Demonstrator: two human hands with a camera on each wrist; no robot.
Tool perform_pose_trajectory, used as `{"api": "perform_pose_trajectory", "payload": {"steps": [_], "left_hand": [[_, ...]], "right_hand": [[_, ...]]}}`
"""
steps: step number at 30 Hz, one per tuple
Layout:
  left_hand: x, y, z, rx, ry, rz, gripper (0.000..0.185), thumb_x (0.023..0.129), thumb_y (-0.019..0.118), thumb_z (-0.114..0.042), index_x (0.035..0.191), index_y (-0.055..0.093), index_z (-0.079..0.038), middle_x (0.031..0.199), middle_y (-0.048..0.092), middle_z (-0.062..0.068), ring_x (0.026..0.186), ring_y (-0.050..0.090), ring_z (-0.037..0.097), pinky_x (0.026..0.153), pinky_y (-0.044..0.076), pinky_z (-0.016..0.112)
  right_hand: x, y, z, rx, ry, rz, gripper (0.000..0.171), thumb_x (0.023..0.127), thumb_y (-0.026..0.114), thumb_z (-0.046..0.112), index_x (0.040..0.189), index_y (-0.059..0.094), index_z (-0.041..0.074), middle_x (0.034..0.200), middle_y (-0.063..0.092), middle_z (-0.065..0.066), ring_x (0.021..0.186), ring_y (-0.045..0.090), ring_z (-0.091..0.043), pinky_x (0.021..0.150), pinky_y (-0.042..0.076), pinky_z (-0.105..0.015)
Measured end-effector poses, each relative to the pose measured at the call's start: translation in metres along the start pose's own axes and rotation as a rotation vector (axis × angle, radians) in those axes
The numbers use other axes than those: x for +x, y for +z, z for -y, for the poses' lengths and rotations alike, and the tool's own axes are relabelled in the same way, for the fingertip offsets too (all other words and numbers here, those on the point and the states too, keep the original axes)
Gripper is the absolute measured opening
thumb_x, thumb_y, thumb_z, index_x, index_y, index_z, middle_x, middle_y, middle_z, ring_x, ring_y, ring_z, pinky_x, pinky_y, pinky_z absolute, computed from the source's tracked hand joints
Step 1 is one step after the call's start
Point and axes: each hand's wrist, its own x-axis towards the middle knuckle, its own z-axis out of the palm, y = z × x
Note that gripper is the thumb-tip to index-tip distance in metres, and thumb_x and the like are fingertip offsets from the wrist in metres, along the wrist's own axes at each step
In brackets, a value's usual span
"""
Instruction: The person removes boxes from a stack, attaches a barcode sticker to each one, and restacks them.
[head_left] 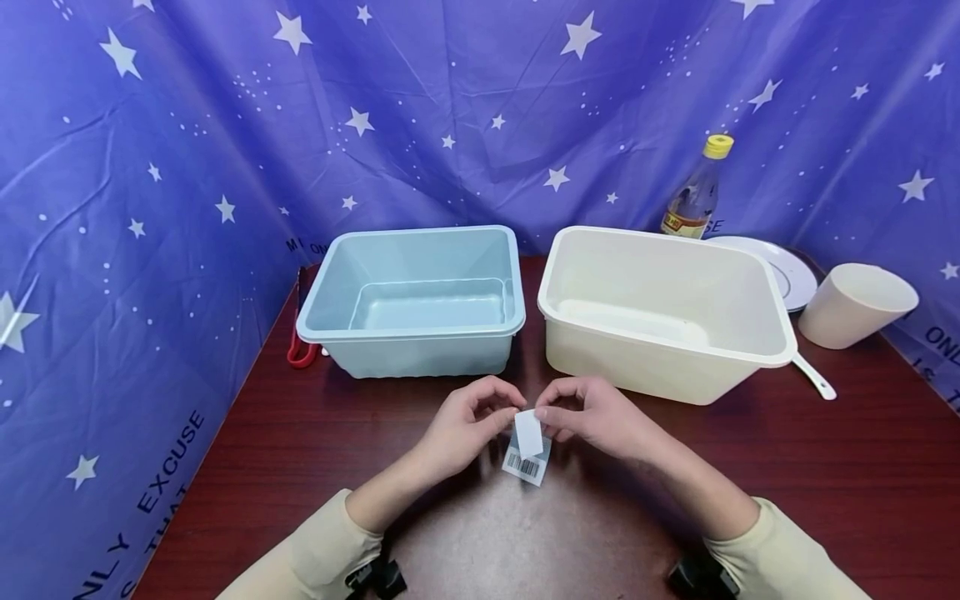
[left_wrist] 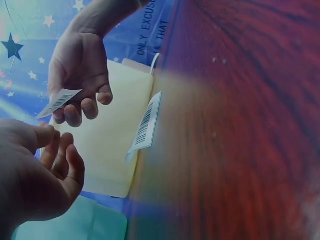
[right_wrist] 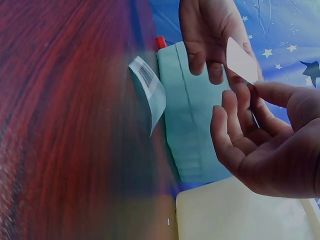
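Above the table's (head_left: 300, 467) front edge, the left hand (head_left: 465, 425) and right hand (head_left: 592, 417) pinched a small white sticker (head_left: 528, 433) between fingertips, apparently peeling it; a barcode label (head_left: 527, 462) lay beneath. Separating the sticker cleanly likely called for a steady pull.

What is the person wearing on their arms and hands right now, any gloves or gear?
No gloves: the left hand and right hand are bare. Both arms wear cream long sleeves ending short of the wrists. A black device sits under each forearm by the cuff, apparently the wrist camera mounts.
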Motion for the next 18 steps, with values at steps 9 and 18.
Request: {"api": "perform_pose_trajectory", "payload": {"steps": [9, 18], "left_hand": [[-0.001, 0.003, -0.002, 0.069, 0.161, 0.015, 0.009, 0.091, 0.072, -0.002, 0.094, 0.071, -0.011, 0.1, 0.065, -0.001, 0.093, 0.058, 0.014, 0.07, 0.051, 0.027], [0.0, 0.005, -0.007, 0.028, 0.038, -0.053, 0.003, 0.096, 0.068, -0.004, 0.097, 0.066, -0.006, 0.094, 0.062, 0.006, 0.076, 0.059, 0.03, 0.062, 0.051, 0.028]], "right_hand": [[0.0, 0.004, -0.001, 0.006, 0.006, 0.051, 0.015, 0.098, 0.067, 0.012, 0.101, 0.07, -0.002, 0.091, 0.069, -0.014, 0.081, 0.066, -0.036, 0.072, 0.059, -0.042], [0.001, -0.007, -0.003, 0.02, 0.011, 0.005, 0.018, 0.1, 0.065, 0.014, 0.107, 0.068, -0.002, 0.092, 0.066, -0.011, 0.082, 0.066, -0.031, 0.075, 0.059, -0.043]]}}
